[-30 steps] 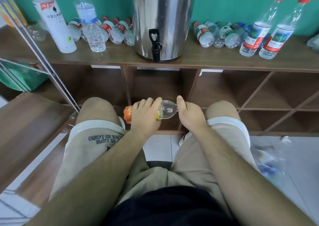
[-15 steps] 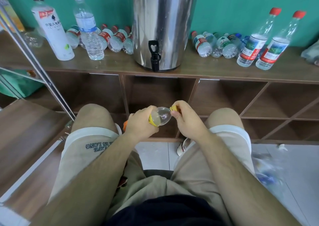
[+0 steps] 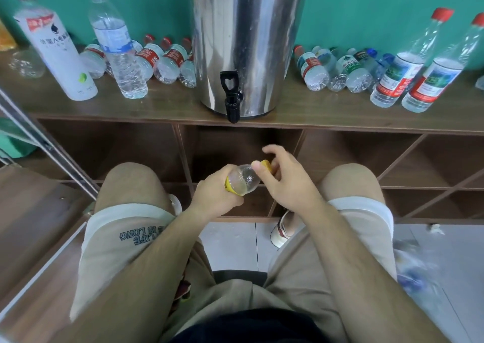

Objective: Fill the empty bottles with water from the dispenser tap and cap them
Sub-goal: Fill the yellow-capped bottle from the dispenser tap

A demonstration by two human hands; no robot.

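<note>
My left hand (image 3: 214,194) grips a small clear bottle (image 3: 245,179) with a yellow label, held between my knees with its neck pointing right. My right hand (image 3: 285,180) pinches the bottle's yellow cap (image 3: 267,165) between thumb and fingers, its index finger lifted. Most of the bottle's body is hidden inside my left fist. Above, a steel water dispenser (image 3: 246,41) stands on the wooden shelf (image 3: 314,115), its black tap (image 3: 231,95) hanging over the shelf's front edge.
Left of the dispenser stand a tall white bottle (image 3: 56,54) and a clear bottle (image 3: 116,46), with several small bottles lying behind. On the right lie more small bottles (image 3: 337,69) and two red-capped bottles (image 3: 411,62). Open cubbies sit under the shelf. A metal frame (image 3: 49,143) slants at left.
The bottle rose slightly and tilted neck-right. My right hand moved from beside the bottle onto its yellow cap and now pinches it, index finger lifting.
</note>
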